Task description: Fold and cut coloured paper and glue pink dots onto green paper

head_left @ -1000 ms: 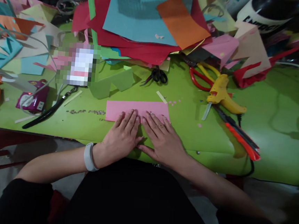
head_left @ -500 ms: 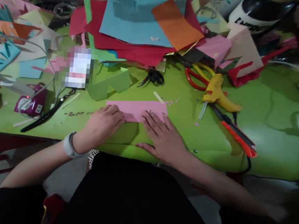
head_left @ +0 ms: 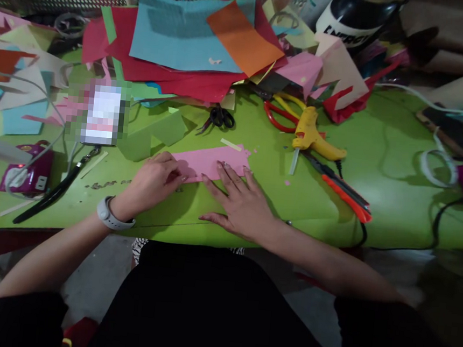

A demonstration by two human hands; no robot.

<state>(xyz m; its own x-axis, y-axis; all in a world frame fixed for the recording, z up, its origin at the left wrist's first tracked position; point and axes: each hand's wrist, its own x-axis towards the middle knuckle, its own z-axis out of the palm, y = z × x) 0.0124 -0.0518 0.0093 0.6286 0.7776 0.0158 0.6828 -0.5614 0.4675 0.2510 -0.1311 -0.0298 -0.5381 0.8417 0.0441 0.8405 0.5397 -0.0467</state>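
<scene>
One green tabletop (head_left: 314,202) spans the frame; at centre, the right hand (head_left: 243,204), fingers spread, lies on pink paper (head_left: 204,160) elongated left to right; the left hand (head_left: 150,180) curls at its left end, pinch uncertain. Above lie folded green paper (head_left: 139,139), black scissors (head_left: 222,119) and, bordering the pink, a pale strip (head_left: 231,144).

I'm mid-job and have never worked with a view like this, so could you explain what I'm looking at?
There is no machine here: these are a person's bare hands, seen from a camera worn on the head, looking forward and down. On the green table, the right hand lies spread on a pink paper. The left hand curls at its left end; whether it pinches it, I can't tell. Beyond lie black-handled scissors and piled coloured sheets; a yellow glue gun lies to the right.
</scene>
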